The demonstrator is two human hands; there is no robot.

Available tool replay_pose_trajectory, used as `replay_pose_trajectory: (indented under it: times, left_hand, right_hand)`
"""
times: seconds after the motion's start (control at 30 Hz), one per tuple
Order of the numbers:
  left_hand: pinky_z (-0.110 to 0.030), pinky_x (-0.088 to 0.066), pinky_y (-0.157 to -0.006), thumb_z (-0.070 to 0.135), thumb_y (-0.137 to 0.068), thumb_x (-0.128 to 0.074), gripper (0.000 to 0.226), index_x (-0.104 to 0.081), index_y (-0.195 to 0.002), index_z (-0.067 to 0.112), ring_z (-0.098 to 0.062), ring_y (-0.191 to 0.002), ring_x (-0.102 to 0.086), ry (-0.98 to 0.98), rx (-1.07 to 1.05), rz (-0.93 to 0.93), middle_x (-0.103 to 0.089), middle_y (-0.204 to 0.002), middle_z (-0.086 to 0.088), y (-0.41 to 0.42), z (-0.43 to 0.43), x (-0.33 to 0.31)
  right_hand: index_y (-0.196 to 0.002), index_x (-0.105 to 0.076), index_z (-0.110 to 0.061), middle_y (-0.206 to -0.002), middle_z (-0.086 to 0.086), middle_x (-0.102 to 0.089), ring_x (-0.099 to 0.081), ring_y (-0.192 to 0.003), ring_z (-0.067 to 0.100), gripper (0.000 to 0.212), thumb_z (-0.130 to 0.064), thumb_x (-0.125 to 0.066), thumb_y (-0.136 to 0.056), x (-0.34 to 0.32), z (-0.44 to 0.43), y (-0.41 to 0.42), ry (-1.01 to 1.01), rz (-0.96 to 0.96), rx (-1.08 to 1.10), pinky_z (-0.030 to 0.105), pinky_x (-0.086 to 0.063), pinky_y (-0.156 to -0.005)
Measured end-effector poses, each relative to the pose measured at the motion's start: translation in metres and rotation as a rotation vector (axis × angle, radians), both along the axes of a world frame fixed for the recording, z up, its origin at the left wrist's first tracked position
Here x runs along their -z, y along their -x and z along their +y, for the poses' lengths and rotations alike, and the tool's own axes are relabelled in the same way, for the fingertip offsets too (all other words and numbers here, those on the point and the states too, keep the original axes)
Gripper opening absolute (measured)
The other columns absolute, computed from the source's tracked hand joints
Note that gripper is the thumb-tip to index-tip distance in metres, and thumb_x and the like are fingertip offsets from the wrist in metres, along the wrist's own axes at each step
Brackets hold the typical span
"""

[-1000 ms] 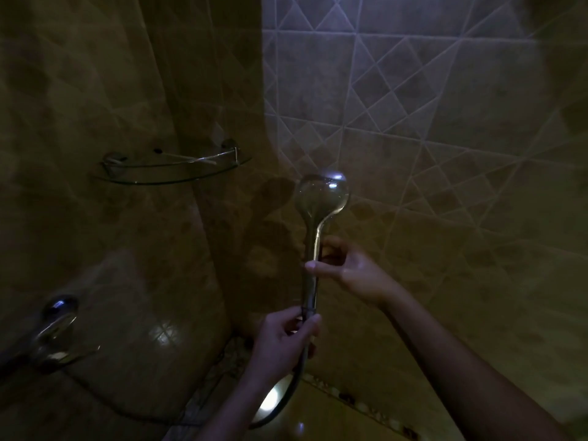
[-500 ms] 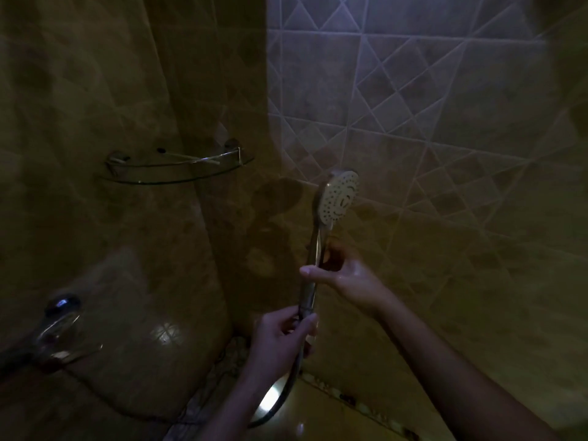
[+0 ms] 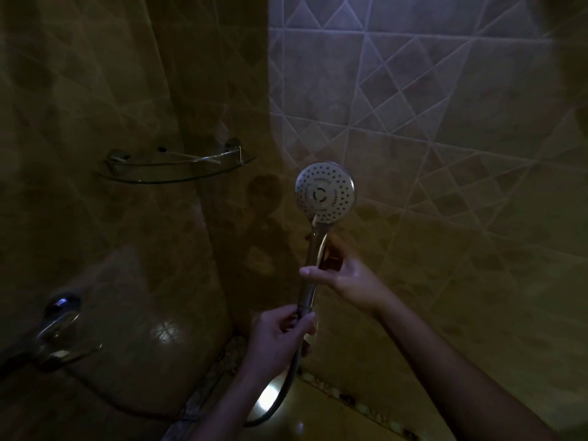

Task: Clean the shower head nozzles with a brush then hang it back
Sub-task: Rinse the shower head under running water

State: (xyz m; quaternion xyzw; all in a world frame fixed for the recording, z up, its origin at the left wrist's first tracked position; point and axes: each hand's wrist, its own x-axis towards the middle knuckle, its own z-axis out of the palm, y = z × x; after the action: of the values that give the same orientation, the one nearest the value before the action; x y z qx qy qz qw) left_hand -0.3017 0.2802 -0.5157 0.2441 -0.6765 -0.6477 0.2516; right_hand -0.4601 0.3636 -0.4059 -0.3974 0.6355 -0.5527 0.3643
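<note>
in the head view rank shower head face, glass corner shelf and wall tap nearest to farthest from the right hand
1. shower head face, just above the right hand
2. glass corner shelf, upper left
3. wall tap, far lower left

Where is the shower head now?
In the head view, the shower head stands near the centre, right of the glass corner shelf; the right hand and left hand grip its handle.

The shower head point(image 3: 324, 192) stands upright near the middle of the frame, its round white face, dotted with dark nozzles, turned toward the camera. Its chrome handle runs down to a hose point(image 3: 280, 399) curving toward the lower centre.
</note>
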Motion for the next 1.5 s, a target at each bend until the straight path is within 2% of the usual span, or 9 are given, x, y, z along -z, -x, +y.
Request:
replay_pose_trajectory:
  times: [0.2, 0.37, 0.63, 0.83, 0.93, 1.03, 1.17, 1.27, 1.5]
  left_hand:
    - [-0.042, -0.065, -0.062, 0.057, -0.079, -0.075, 0.031, -0.078, -0.091, 0.029, -0.021, -0.073, -0.076, 0.007, 0.008, -0.015, -0.077, -0.082, -0.005, 0.004, 0.001, -0.001]
    - [-0.047, -0.065, -0.065, 0.048, -0.082, -0.074, 0.025, -0.079, -0.093, 0.026, -0.022, -0.078, -0.076, 0.014, 0.022, -0.009, -0.076, -0.081, -0.007, 0.004, 0.006, -0.002]
    - [-0.056, -0.064, -0.066, 0.046, -0.082, -0.076, 0.027, -0.079, -0.09, 0.02, -0.022, -0.075, -0.075, -0.031, 0.004, -0.023, -0.076, -0.08, -0.01, 0.009, 0.006, 0.0]
    - [-0.055, -0.064, -0.067, 0.045, -0.084, -0.075, 0.024, -0.079, -0.091, 0.022, -0.026, -0.079, -0.076, -0.028, 0.006, -0.038, -0.076, -0.083, -0.01, 0.011, 0.01, 0.001]
    - [-0.056, -0.064, -0.067, 0.032, -0.09, -0.074, 0.013, -0.078, -0.091, 0.02, -0.026, -0.079, -0.076, -0.025, -0.001, -0.037, -0.076, -0.083, -0.011, 0.01, 0.009, -0.002]
    - [-0.057, -0.063, -0.068, 0.028, -0.091, -0.072, 0.012, -0.078, -0.091, 0.018, -0.029, -0.077, -0.075, -0.03, -0.007, -0.038, -0.076, -0.083, -0.013, 0.01, 0.01, -0.004]
    - [-0.058, -0.063, -0.068, 0.028, -0.091, -0.072, 0.011, -0.078, -0.091, 0.019, -0.034, -0.076, -0.075, -0.031, 0.003, -0.041, -0.075, -0.082, -0.014, 0.011, 0.012, -0.004]
    - [-0.057, -0.063, -0.067, 0.031, -0.09, -0.074, 0.01, -0.078, -0.089, 0.021, -0.029, -0.072, -0.075, -0.044, -0.002, -0.046, -0.076, -0.081, -0.012, 0.012, 0.011, -0.003]
    - [-0.059, -0.063, -0.065, 0.051, -0.077, -0.078, 0.031, -0.079, -0.093, 0.024, -0.026, -0.074, -0.076, -0.077, -0.006, -0.039, -0.077, -0.08, -0.01, 0.012, 0.008, 0.001]
  right_hand:
    - [-0.126, -0.055, -0.025, -0.118, -0.004, -0.073, -0.069, -0.111, 0.009, 0.039, -0.01, -0.067, -0.092, -0.002, 0.001, 0.009, 0.019, -0.105, -0.072, 0.025, -0.057, -0.093]
    - [-0.108, -0.058, -0.055, -0.103, -0.022, -0.069, -0.067, -0.097, -0.007, 0.041, -0.034, -0.079, -0.081, -0.005, 0.004, 0.007, 0.021, 0.035, -0.018, 0.008, -0.054, -0.069]
    - [-0.136, -0.049, -0.012, -0.121, 0.005, -0.07, -0.068, -0.115, 0.024, 0.05, 0.001, -0.065, -0.09, 0.005, 0.002, 0.014, 0.058, -0.103, -0.085, 0.041, -0.055, -0.098]
    - [-0.113, -0.061, -0.026, -0.102, 0.006, -0.067, -0.068, -0.086, 0.005, 0.041, -0.031, -0.082, -0.079, 0.004, 0.001, 0.01, 0.012, 0.089, 0.035, 0.022, -0.058, -0.078]
    - [-0.118, -0.061, -0.018, -0.108, -0.003, -0.068, -0.068, -0.094, -0.001, 0.031, -0.016, -0.072, -0.089, 0.001, 0.002, 0.013, 0.023, 0.011, -0.046, 0.016, -0.055, -0.08]
    - [-0.126, -0.055, -0.003, -0.119, 0.008, -0.068, -0.068, -0.111, 0.021, 0.037, 0.005, -0.064, -0.091, 0.002, 0.0, 0.014, 0.054, -0.037, -0.076, 0.03, -0.056, -0.093]
    - [-0.111, -0.052, -0.041, -0.108, -0.011, -0.064, -0.068, -0.092, 0.003, 0.044, -0.029, -0.081, -0.081, -0.002, 0.001, 0.011, -0.05, 0.071, 0.021, 0.015, -0.054, -0.07]
    - [-0.128, -0.054, -0.039, -0.116, -0.013, -0.064, -0.066, -0.101, -0.002, 0.057, -0.044, -0.081, -0.078, 0.002, 0.002, 0.014, -0.053, 0.134, 0.011, 0.016, -0.052, -0.077]
    - [-0.122, -0.057, -0.03, -0.119, -0.003, -0.069, -0.068, -0.101, -0.004, 0.04, -0.018, -0.073, -0.088, 0.005, 0.005, 0.02, -0.038, -0.018, -0.061, 0.014, -0.056, -0.085]
